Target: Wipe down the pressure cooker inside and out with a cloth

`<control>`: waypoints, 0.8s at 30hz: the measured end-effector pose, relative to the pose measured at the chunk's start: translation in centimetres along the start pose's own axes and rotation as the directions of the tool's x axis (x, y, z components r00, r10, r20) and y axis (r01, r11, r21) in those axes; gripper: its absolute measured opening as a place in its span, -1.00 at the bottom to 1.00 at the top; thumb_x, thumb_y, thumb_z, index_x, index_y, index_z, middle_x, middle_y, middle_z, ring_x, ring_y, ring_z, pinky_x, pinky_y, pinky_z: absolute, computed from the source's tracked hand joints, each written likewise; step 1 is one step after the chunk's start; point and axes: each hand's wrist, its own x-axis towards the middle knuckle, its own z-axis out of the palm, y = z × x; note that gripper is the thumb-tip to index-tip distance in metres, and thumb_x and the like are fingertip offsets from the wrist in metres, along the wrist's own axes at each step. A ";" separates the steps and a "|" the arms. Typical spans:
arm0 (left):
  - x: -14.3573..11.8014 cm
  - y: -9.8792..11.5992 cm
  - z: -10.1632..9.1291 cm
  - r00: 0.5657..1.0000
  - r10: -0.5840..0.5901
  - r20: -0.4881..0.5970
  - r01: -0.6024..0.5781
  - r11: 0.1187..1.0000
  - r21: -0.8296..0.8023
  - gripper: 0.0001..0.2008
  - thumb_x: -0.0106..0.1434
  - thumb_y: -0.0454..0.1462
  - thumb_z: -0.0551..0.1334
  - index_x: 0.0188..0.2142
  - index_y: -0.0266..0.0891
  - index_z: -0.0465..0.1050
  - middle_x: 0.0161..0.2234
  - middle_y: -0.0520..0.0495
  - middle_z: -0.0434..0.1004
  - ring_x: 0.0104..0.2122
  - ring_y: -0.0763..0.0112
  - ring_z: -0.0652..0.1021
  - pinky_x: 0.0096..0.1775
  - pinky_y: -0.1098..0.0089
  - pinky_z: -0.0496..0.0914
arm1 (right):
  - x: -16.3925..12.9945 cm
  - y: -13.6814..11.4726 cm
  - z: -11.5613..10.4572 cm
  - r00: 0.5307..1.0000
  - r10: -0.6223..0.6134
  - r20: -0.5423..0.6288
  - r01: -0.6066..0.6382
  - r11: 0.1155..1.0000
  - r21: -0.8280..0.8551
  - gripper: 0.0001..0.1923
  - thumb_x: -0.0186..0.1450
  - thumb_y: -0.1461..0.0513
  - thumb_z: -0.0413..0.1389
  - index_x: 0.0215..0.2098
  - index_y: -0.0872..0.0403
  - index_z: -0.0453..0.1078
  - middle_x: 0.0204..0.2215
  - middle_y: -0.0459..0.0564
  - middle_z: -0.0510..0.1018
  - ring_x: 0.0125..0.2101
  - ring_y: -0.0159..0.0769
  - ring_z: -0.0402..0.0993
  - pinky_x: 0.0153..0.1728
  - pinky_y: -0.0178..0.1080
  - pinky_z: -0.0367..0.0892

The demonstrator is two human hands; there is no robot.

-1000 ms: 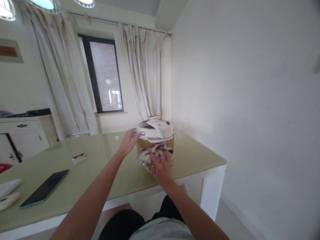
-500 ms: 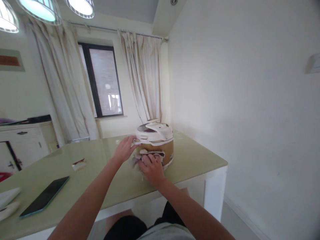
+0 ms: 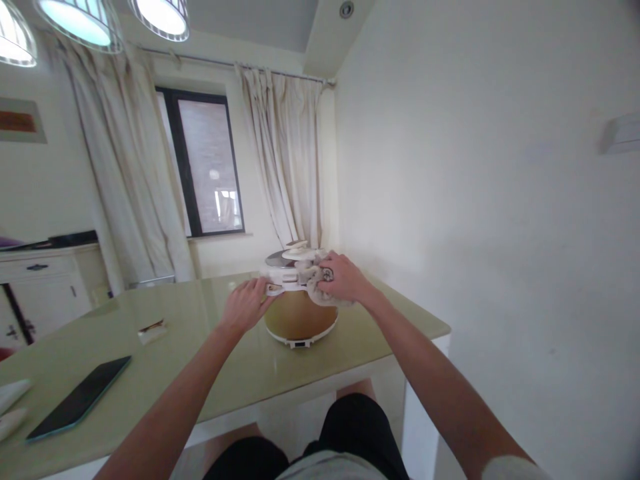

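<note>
With left hand [image 3: 245,305], grips the white-lidded, gold-bodied round rice cooker [image 3: 300,317] by its rim, centre of frame; with right hand [image 3: 345,279], clutches a crumpled off-white cloth [image 3: 320,295] against it. Best to brace firmly, following the curve evenly.

A gold-bodied, white-lidded cooker [image 3: 300,317] stands upright on the green table [image 3: 240,373], a crumpled pale cloth [image 3: 316,283] against its lid [image 3: 279,275].

No readable text — labels, brands (or numbers) — anywhere.
</note>
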 end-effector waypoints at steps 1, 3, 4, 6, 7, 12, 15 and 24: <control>0.0 0.0 0.0 1.000 0.000 -0.001 0.000 1.000 0.000 -0.61 0.47 0.04 0.17 -0.02 -0.23 0.48 -0.13 -0.30 0.63 -0.09 -0.04 0.63 -0.11 0.18 0.44 | 0.4 -0.3 -0.2 0.998 -0.029 0.056 0.030 0.999 -0.017 -0.65 0.27 0.05 0.26 -0.06 0.05 0.62 -0.03 0.10 0.56 -0.04 -0.07 0.48 0.01 -0.13 0.38; -0.1 0.0 -0.1 1.000 0.002 0.002 -0.002 1.000 0.013 -0.60 0.47 0.04 0.15 -0.01 -0.23 0.47 -0.13 -0.30 0.63 -0.09 -0.04 0.63 -0.11 0.18 0.43 | 1.1 -1.0 -0.7 0.988 -0.079 0.134 0.089 0.994 -0.069 -0.64 0.26 0.03 0.27 -0.09 0.05 0.63 0.00 0.14 0.58 0.00 0.00 0.50 -0.03 -0.13 0.39; -0.1 0.0 -0.2 1.000 0.004 0.004 -0.004 1.000 0.025 -0.60 0.48 0.04 0.14 -0.01 -0.23 0.47 -0.13 -0.30 0.63 -0.09 -0.05 0.63 -0.12 0.18 0.43 | 1.4 -1.3 -1.0 0.979 -0.098 0.181 0.116 0.989 -0.094 -0.64 0.26 0.02 0.26 -0.09 0.06 0.64 0.01 0.16 0.59 0.01 0.02 0.51 -0.05 -0.13 0.40; -0.2 0.1 -0.3 1.000 0.006 0.009 -0.006 0.999 0.043 -0.60 0.49 0.04 0.11 -0.01 -0.22 0.47 -0.13 -0.30 0.63 -0.11 -0.06 0.63 -0.14 0.17 0.43 | 2.1 -1.8 -1.9 0.950 -0.095 0.297 0.145 0.978 -0.152 -0.60 0.26 0.00 0.26 -0.07 0.08 0.63 0.03 0.21 0.61 0.01 0.06 0.54 -0.08 -0.12 0.43; -0.2 0.2 -0.4 1.000 0.006 0.011 -0.006 0.999 0.045 -0.60 0.49 0.03 0.10 -0.01 -0.22 0.47 -0.14 -0.30 0.62 -0.11 -0.06 0.63 -0.15 0.17 0.43 | 2.4 -2.0 -2.4 0.936 -0.068 0.346 0.142 0.971 -0.193 -0.58 0.25 0.00 0.26 -0.05 0.09 0.63 0.03 0.23 0.62 0.01 0.08 0.55 -0.09 -0.10 0.45; -0.1 0.8 -0.8 0.999 -0.032 0.035 0.031 0.999 0.031 -0.61 0.49 0.02 0.12 0.01 -0.22 0.46 -0.11 -0.31 0.62 -0.10 -0.07 0.63 -0.16 0.17 0.43 | 4.1 -2.8 -3.6 0.900 0.018 0.436 0.154 0.921 -0.357 -0.55 0.21 0.11 0.29 0.02 0.14 0.61 0.03 0.34 0.63 -0.03 0.14 0.61 -0.14 -0.06 0.48; 0.0 1.1 -1.0 0.998 -0.046 0.045 0.045 0.999 0.024 -0.63 0.49 0.00 0.13 0.00 -0.22 0.46 -0.11 -0.31 0.62 -0.08 -0.04 0.63 -0.13 0.19 0.44 | 4.5 -2.3 -3.3 0.863 -0.094 0.496 0.231 0.947 -0.222 -0.62 0.22 0.12 0.29 -0.08 0.19 0.64 -0.06 0.29 0.67 -0.15 0.01 0.64 -0.23 -0.17 0.45; 0.2 1.2 -1.5 0.993 0.012 0.114 -0.028 0.990 0.137 -0.65 0.51 -0.06 0.09 0.06 -0.22 0.47 -0.08 -0.35 0.64 -0.09 -0.06 0.67 -0.12 0.15 0.50 | 3.2 0.2 -4.8 0.878 -0.055 0.475 0.176 0.961 -0.215 -0.68 0.22 0.11 0.26 -0.14 0.11 0.66 -0.10 0.17 0.69 -0.13 -0.04 0.62 -0.26 -0.24 0.39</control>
